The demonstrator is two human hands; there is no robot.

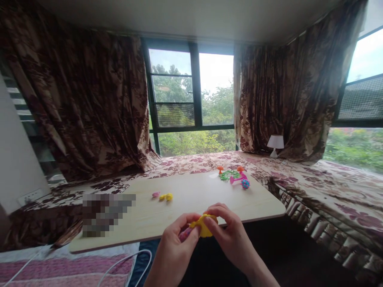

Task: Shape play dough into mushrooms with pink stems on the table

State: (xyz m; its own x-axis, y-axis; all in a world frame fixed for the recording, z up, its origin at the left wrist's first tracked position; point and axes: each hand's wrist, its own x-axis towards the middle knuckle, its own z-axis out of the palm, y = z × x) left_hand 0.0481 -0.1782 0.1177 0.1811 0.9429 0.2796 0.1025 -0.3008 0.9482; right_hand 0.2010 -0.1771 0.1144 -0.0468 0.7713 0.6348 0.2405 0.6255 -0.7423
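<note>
My left hand (181,238) and my right hand (226,228) meet just off the table's near edge, with the fingers of both pinching a yellow piece (208,226) that looks like modelling clay. A pink-purple lump (184,235) shows between the fingers of my left hand; whether it joins the yellow piece cannot be made out. Beyond my hands, a small pink lump (156,194) lies on the pale tabletop (191,189). Beside it are a small yellow piece (162,197) and a rounder yellow piece (169,197).
At the table's far right stand orange mushroom-shaped pieces (220,170), a green openwork piece (229,175), a pink stick-like piece (236,180) and a blue knobbly ball (245,183). A white lamp (275,142) stands on the sill. A white cable (149,255) loops at lower left.
</note>
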